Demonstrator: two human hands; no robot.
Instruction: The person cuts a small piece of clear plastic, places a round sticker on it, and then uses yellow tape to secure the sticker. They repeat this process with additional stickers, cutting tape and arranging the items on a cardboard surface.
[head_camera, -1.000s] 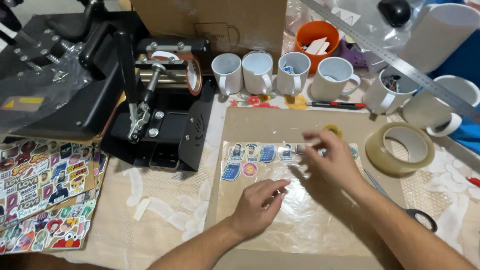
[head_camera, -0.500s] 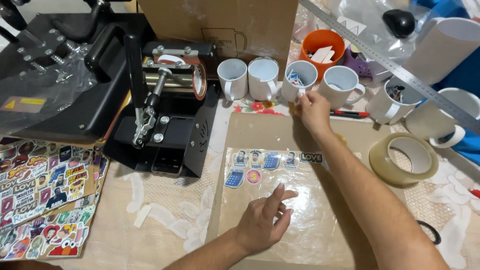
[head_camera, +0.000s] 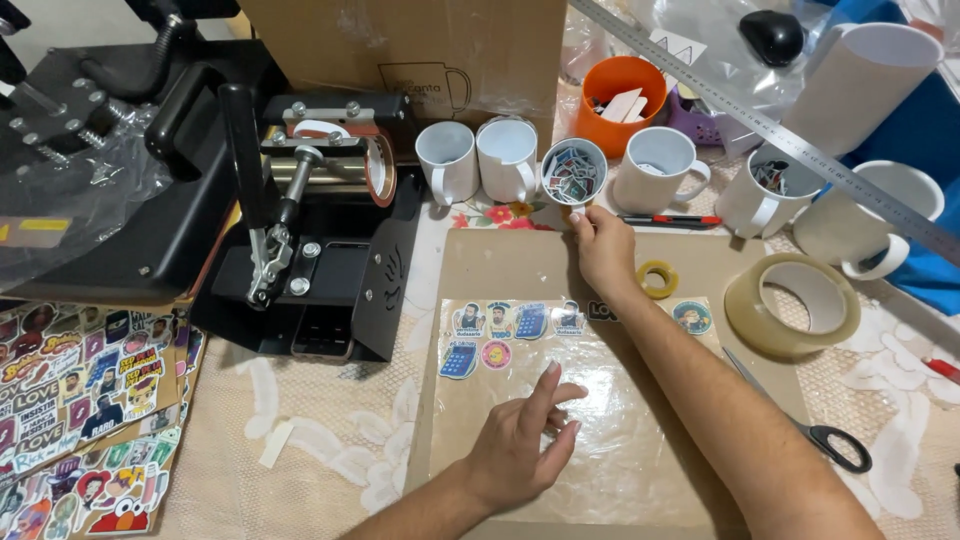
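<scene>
White ceramic mug full of little cut-out stickers (head_camera: 573, 171) sits in the row of mugs at the back of the table, third from the left, just past the top edge of the brown cardboard sheet (head_camera: 500, 265). The right hand (head_camera: 603, 250) is stretched up to it, fingertips right at the base of the mug, fingers bunched loosely together; can't really tell if it's pinching anything. The left hand (head_camera: 520, 445) lies flat on the clear plastic film (head_camera: 620, 440) that covers the cardboard, fingers spread apart, holding nothing, just pressing down. Along the top of the film there's a row of small colourful stickers (head_camera: 497, 335), with two more under them on the left. Just right of the right wrist is a small yellow tape roll (head_camera: 657, 279), and further right a big roll of clear packing tape (head_camera: 792, 305). Black-handled scissors (head_camera: 800, 420) lie by the right forearm. Off to the left stands a black mug press machine (head_camera: 310, 250), and printed sticker sheets (head_camera: 85, 400) are in the bottom left corner.
</scene>
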